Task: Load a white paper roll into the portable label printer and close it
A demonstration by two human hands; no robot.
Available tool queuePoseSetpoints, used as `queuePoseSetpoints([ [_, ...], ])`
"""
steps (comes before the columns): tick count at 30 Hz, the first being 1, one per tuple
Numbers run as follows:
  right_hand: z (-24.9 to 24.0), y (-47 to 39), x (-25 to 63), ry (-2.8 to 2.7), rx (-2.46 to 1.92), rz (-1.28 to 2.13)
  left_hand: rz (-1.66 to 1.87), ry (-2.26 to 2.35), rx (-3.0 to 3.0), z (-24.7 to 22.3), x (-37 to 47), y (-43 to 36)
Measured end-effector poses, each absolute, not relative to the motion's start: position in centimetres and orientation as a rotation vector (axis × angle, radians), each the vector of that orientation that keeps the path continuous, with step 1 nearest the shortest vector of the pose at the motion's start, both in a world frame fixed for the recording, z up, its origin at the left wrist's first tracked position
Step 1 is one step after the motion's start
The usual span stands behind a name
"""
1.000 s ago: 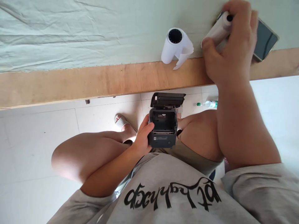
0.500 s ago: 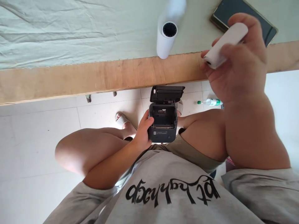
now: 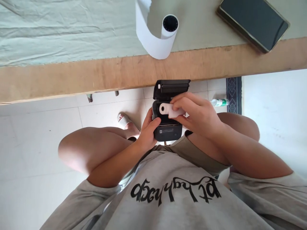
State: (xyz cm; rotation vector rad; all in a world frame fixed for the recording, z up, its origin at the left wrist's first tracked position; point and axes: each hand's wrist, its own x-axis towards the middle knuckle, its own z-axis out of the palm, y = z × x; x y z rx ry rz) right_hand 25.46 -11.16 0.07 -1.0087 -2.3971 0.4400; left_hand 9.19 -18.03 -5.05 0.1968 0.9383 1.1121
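Note:
A small black label printer (image 3: 168, 133) with its lid (image 3: 172, 88) flipped up is held over my lap. My left hand (image 3: 149, 129) grips its left side, the thumb lying along the edge. In my right hand (image 3: 197, 111) is a white paper roll (image 3: 171, 110), pinched between the fingers and tilted over the printer's open compartment. One end of the roll, with a dark core hole, points left. Whether the roll touches the compartment's bottom cannot be made out.
On the cloth-covered table (image 3: 72, 32) stands another paper roll (image 3: 165, 44), partly unwound, with a black core. To its right lies a smartphone (image 3: 256, 24). The wooden table edge (image 3: 96, 78) runs just beyond the printer. A plastic bottle (image 3: 219, 102) lies on the floor.
My right hand has come down from above the table edge, bringing the paper roll to the printer's compartment. On the table, the other roll's loose strip has uncurled to the left.

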Motion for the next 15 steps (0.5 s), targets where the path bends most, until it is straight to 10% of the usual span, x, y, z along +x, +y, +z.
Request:
queuePoseSetpoints([
  [15,0.32,-11.9,25.32,-2.543,-0.749,0.293,1.202,0.857,0.265,-4.49,9.09,-17.89],
])
